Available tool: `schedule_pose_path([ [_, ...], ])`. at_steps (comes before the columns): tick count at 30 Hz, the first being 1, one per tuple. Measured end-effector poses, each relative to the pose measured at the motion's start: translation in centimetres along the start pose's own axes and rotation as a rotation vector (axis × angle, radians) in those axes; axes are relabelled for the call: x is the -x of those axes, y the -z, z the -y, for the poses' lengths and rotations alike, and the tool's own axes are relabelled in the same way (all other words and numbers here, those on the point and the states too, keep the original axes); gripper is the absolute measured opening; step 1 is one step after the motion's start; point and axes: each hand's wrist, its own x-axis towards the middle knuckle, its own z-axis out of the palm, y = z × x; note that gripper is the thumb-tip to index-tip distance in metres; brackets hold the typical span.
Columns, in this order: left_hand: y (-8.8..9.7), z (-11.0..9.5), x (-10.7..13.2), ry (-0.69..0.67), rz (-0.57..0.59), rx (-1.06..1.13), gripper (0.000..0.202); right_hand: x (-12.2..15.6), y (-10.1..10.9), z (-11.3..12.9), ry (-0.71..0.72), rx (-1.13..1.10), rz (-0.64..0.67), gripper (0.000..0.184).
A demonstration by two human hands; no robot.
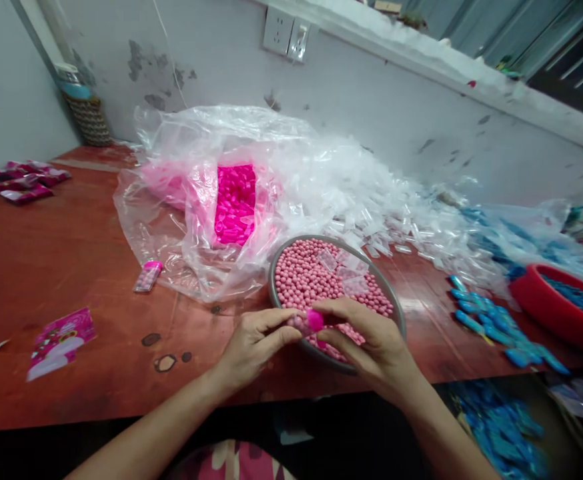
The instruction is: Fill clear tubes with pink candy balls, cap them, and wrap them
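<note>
Over the near rim of a bowl (272, 283) of pink beads (299, 270), the left hand (256, 343) pinches a small box (298, 324), the right hand (374, 340) a pink cap (315, 320) at its end. Left of the bowl lies a filled box (148, 277); behind, clear boxes (371, 207); right, blue packets (491, 320).
</note>
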Motion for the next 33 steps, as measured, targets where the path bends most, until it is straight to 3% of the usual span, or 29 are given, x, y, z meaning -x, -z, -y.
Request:
schedule_pose_path([
  [3, 0.3, -0.1, -0.1, -0.082, -0.002, -0.096, 0.027, -0.5, -0.4, 0.1, 0.112, 0.114, 0.079, 0.031],
  [8, 0.6, -0.2, 0.2, -0.112, -0.029, -0.156, 0.026, -0.4, -1.0, 0.1, 0.095, 0.150, 0.152, 0.029],
  [14, 1.1, -0.7, 0.2, -0.117, 0.103, -0.214, 0.024, 0.4, -1.8, 0.4, 0.114, 0.180, 0.194, 0.029],
  [17, 1.1, -0.9, 0.1, -0.090, 0.089, -0.191, 0.023, 0.1, -1.7, 0.5, 0.112, 0.199, 0.193, 0.032],
  [21, 1.0, -1.1, -0.2, 0.002, 0.000, 0.076, 0.025, -0.7, -1.2, 0.1, 0.027, -0.068, 0.090, 0.033],
  [26, 1.2, -0.6, -0.4, 0.139, -0.136, 0.479, 0.028, 0.1, -1.5, -1.6, -0.287, -0.704, -0.037, 0.033],
  [29, 1.7, -0.4, -0.3, 0.144, -0.138, 0.443, 0.027, 0.1, -1.9, -2.5, -0.361, -0.827, -0.058, 0.029],
  [33, 2.0, -0.6, 0.1, 0.079, -0.109, 0.268, 0.026, -1.6, -2.1, -1.7, -0.422, -0.929, -0.069, 0.020],
])
